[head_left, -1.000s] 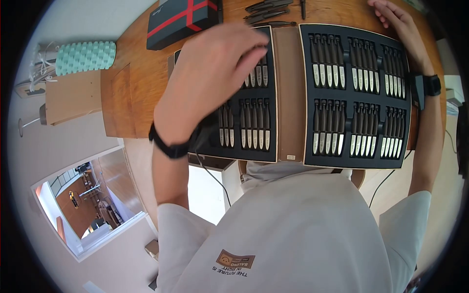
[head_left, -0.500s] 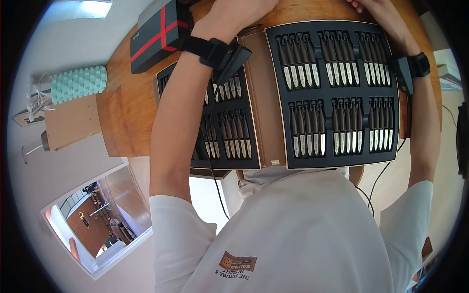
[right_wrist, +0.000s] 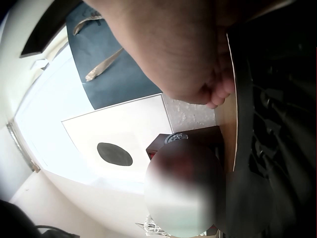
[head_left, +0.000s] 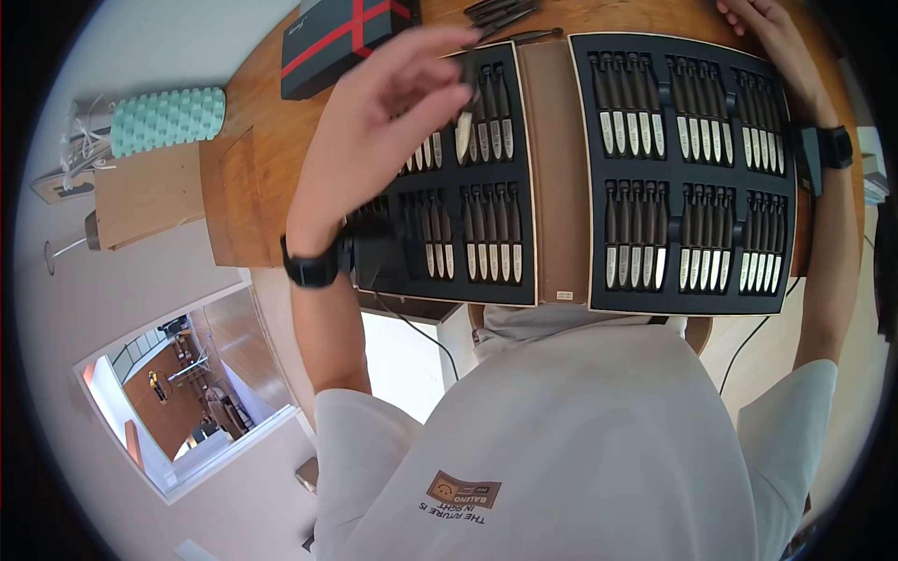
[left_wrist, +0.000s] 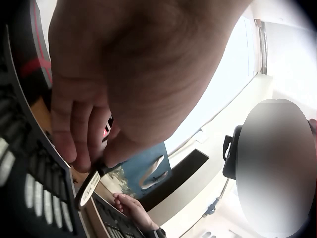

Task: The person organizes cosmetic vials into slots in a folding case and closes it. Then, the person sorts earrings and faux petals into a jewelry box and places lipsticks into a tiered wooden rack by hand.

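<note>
At the left, a green pad (head_left: 168, 120) is seen just off the table's left edge. On the table (head_left: 245, 178), a ribboned box (head_left: 323, 51) is set near the left edge, beside the case's left half (head_left: 526, 234). Over that half's far right corner the left hand (head_left: 369, 131) is held, and a tool (left_wrist: 90, 189) is pinched between its thumb and fingers, tilted, pale end down; whether the tray is touched cannot quite be judged. Loose tools (head_left: 505, 15) are laid on the table beyond the left half's far edge. The two halves are joined by a brown spine (head_left: 558, 178), and the right half (head_left: 636, 168) is filled with rows of similar tools. Past its far right corner the right hand (head_left: 762, 21) is rested at the table, fingers loosely bent, with nothing gripped.
</note>
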`<action>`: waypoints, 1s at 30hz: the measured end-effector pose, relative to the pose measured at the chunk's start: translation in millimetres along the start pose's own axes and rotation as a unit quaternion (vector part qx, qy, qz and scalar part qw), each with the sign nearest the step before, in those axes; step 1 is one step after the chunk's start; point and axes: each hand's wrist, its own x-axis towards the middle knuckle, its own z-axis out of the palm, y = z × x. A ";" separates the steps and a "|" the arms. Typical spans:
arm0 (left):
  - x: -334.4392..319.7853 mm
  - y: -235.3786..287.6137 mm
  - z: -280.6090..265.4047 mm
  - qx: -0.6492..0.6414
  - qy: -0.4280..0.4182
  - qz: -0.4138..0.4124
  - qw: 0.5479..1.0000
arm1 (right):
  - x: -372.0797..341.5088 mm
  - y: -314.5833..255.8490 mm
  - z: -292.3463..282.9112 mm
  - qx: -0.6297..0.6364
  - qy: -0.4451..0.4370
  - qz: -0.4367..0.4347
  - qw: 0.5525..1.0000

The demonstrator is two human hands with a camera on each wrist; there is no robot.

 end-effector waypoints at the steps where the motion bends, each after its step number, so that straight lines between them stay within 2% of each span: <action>1: -19.5 -1.7 -0.9 0.011 0.034 -0.048 0.998 | 4.1 3.2 -0.9 0.000 0.005 0.023 1.000; 2: -37.1 -5.1 -1.5 0.021 0.069 -0.096 0.993 | 2.4 1.4 0.8 0.000 0.001 0.023 1.000; 5: -81.9 -22.5 -4.1 0.007 0.093 -0.133 0.987 | 2.1 2.5 1.3 -0.011 0.012 0.007 1.000; 7: -101.4 -30.0 -4.1 0.025 0.091 -0.142 0.985 | 13.5 28.4 -10.9 0.126 -0.037 -0.025 0.991; 8: -110.0 -32.1 -4.6 0.045 0.084 -0.148 0.984 | 14.7 26.6 -10.7 0.127 -0.044 -0.028 0.991; 10: -120.4 -32.7 -1.0 0.043 0.093 -0.154 0.983 | 12.7 23.9 -10.3 0.106 -0.029 -0.013 0.994; 11: -124.3 -31.6 0.7 0.040 0.090 -0.156 0.983 | 20.3 65.2 -18.9 0.026 -0.042 -0.022 0.999; 16: -131.9 -27.4 6.8 0.055 0.075 -0.183 0.979 | 20.0 67.1 -26.1 -0.004 -0.055 -0.012 0.998; 17: -132.3 -27.4 7.2 0.054 0.076 -0.184 0.979 | 20.8 67.1 -27.5 -0.023 -0.063 -0.016 0.998; 19: -132.1 -27.5 8.5 0.192 0.074 -0.138 0.969 | 21.9 68.8 -30.0 -0.019 -0.069 -0.015 0.997; 24: -133.5 -23.4 20.7 0.181 0.108 -0.154 0.965 | 14.6 48.9 -16.3 -0.005 -0.043 -0.022 0.999; 26: -135.0 -23.1 23.9 0.183 0.121 -0.159 0.963 | 11.0 18.0 -5.9 0.116 -0.020 -0.004 0.993; 30: -144.0 -27.9 29.6 0.221 0.126 -0.142 0.957 | 12.3 20.8 -5.9 0.121 -0.022 -0.001 0.992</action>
